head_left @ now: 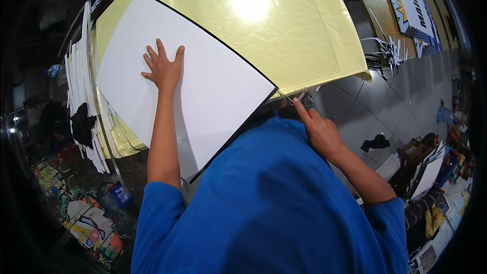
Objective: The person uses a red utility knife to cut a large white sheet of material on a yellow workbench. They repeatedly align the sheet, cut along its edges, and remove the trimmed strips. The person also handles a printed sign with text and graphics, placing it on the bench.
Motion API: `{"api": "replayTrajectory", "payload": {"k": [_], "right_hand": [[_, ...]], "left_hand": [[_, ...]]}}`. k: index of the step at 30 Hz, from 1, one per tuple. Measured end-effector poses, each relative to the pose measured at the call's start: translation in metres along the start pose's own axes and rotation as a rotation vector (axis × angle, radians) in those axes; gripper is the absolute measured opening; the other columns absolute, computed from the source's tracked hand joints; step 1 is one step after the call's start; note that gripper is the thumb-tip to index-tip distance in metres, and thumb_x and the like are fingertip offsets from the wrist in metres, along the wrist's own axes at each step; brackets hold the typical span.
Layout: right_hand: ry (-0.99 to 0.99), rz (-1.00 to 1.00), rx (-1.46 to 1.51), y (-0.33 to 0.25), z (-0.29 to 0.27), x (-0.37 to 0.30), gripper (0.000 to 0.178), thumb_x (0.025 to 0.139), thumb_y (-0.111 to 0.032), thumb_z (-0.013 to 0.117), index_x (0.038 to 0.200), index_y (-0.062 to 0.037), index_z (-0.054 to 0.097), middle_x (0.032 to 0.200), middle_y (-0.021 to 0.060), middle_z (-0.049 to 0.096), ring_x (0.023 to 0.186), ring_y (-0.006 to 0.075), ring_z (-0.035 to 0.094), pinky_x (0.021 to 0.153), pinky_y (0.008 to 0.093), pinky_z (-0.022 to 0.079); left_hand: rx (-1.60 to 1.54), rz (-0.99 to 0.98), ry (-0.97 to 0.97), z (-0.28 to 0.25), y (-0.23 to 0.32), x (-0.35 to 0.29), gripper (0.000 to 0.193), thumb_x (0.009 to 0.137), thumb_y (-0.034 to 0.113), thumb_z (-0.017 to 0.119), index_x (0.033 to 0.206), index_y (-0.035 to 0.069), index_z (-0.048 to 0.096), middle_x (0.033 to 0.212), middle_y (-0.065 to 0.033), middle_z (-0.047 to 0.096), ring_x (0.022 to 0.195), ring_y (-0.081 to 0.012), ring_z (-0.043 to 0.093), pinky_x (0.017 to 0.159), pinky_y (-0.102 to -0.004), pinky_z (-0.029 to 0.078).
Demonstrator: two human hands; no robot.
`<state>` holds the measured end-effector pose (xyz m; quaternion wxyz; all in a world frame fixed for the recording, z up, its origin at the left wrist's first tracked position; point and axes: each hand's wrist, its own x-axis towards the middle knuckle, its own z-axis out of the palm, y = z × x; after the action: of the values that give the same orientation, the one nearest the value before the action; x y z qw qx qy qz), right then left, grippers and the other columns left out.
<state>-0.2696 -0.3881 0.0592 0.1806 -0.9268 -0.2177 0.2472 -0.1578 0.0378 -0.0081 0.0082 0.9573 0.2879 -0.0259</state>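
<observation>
A large white board (203,66) with black edging along two sides lies at a slant on a table covered in yellow plastic (314,30). My left hand (165,69) rests on the board, palm down with the fingers spread. Off the board's right corner, my right hand (319,129) is closed, its index finger reaching toward that corner. A thin dark strip (285,96) runs from the corner to the fingertip, pinched there as far as I can see. The thumb is partly hidden.
Long white strips (81,81) hang along the table's left side, with a black cloth (82,124) on them. Cut scraps (393,53) lie beyond the table's right edge. On the tiled floor (350,96) are a dark item (376,143) and, farther right, piled boards (428,172).
</observation>
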Motion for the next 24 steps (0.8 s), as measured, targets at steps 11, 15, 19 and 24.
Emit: {"api": "replayTrajectory", "payload": {"k": [11, 15, 19, 24], "right_hand": [[0.03, -0.028, 0.01, 0.01, 0.009, -0.004, 0.074, 0.085, 0.001, 0.048, 0.153, -0.0197, 0.028, 0.091, 0.0184, 0.058, 0.068, 0.0371, 0.065, 0.061, 0.0478, 0.055], [0.002, -0.01, -0.008, 0.009, 0.005, -0.006, 0.074, 0.085, 0.0, 0.049, 0.153, -0.0199, 0.027, 0.093, 0.0189, 0.058, 0.069, 0.0375, 0.065, 0.062, 0.0481, 0.055], [-0.044, 0.011, 0.02, 0.008, 0.0, -0.007, 0.076, 0.084, -0.001, 0.051, 0.153, -0.02, 0.027, 0.094, 0.0194, 0.058, 0.071, 0.0389, 0.065, 0.064, 0.0497, 0.055], [-0.027, -0.004, 0.085, 0.012, 0.001, -0.007, 0.079, 0.082, -0.001, 0.053, 0.154, -0.0204, 0.026, 0.094, 0.0195, 0.058, 0.073, 0.0396, 0.064, 0.066, 0.0507, 0.054]], "left_hand": [[-0.014, 0.002, -0.007, -0.003, 0.001, -0.001, 0.091, 0.087, 0.073, 0.047, 0.156, 0.021, 0.021, 0.162, -0.017, 0.013, 0.15, -0.0364, 0.01, 0.108, -0.0739, 0.011], [-0.012, 0.004, -0.003, -0.002, 0.001, 0.0, 0.091, 0.086, 0.073, 0.047, 0.156, 0.021, 0.021, 0.162, -0.0171, 0.013, 0.149, -0.0368, 0.01, 0.108, -0.074, 0.011], [-0.012, -0.001, 0.003, 0.0, -0.001, 0.001, 0.091, 0.086, 0.074, 0.047, 0.156, 0.021, 0.021, 0.162, -0.0169, 0.013, 0.149, -0.0369, 0.01, 0.108, -0.0743, 0.011], [-0.014, -0.019, -0.012, -0.004, 0.002, 0.003, 0.091, 0.086, 0.074, 0.046, 0.156, 0.022, 0.019, 0.162, -0.0164, 0.012, 0.15, -0.0364, 0.009, 0.108, -0.0742, 0.011]]}}
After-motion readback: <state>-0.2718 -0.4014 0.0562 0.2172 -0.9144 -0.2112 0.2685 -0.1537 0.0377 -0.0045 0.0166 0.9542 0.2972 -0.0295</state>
